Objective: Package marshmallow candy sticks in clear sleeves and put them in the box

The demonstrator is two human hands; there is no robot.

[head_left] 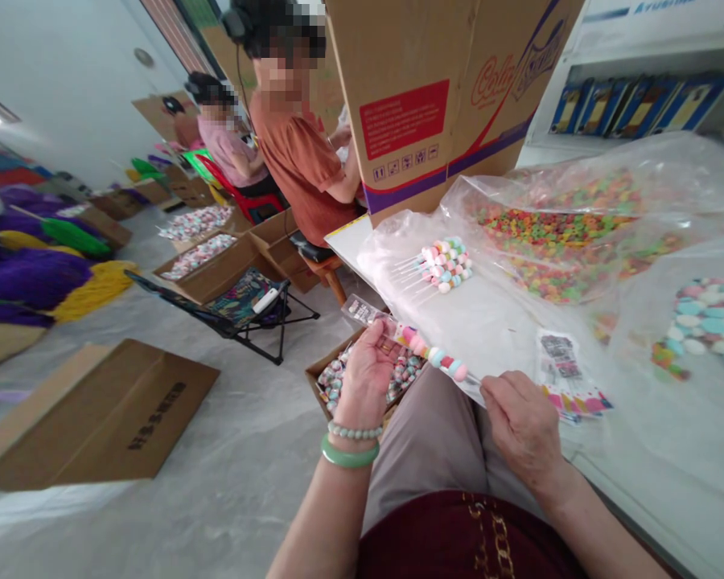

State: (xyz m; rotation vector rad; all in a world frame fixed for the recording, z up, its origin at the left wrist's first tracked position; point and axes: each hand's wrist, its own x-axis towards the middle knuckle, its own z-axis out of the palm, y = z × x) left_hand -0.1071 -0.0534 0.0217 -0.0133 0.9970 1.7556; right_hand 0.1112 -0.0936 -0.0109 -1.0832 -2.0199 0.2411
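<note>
A marshmallow skewer in pink, white and blue runs slantwise between my hands, above my lap. Its far end lies inside a narrow clear plastic bag with printing on it. My left hand holds that bag, thumb on top and palm turned up. At the skewer's near end, my right hand is closed round the stick, whose end is hidden in the fist. A pile of marshmallow skewers rests on the white plastic-covered table. Flat printed bags lie beyond my right hand.
Below my left hand stands a carton of wrapped skewers. Large clear bags hold colourful ring candies and loose marshmallows. A tall carton stands at the table's far end. A folding stool and a co-worker are to the left.
</note>
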